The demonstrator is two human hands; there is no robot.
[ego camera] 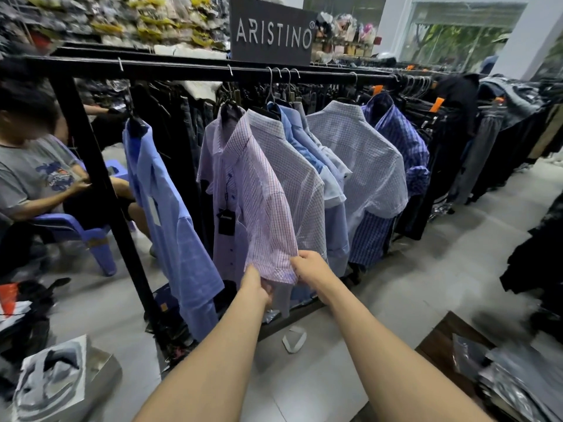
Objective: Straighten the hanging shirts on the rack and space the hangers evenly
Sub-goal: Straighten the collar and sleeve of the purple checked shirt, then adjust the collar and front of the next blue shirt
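Note:
Several shirts hang from a black rack rail (189, 70). A plain blue shirt (170, 208) hangs alone at the left. In the middle a pink checked shirt (268, 190) hangs turned sideways, crowded against pale blue shirts (307, 144) behind it. To the right hang a white checked shirt (362, 153) and a dark blue plaid shirt (402, 138). My left hand (256, 284) and my right hand (310, 266) both pinch the hem of the pink checked shirt's short sleeve. Their hanger hooks (281, 76) bunch close together on the rail.
A seated person (36, 175) on a blue plastic chair (88, 239) is behind the rack's left post (100, 190). Dark trousers (475, 141) fill the rail to the right. A brand sign (271, 32) stands on top. Packaged goods lie on the floor at both lower corners.

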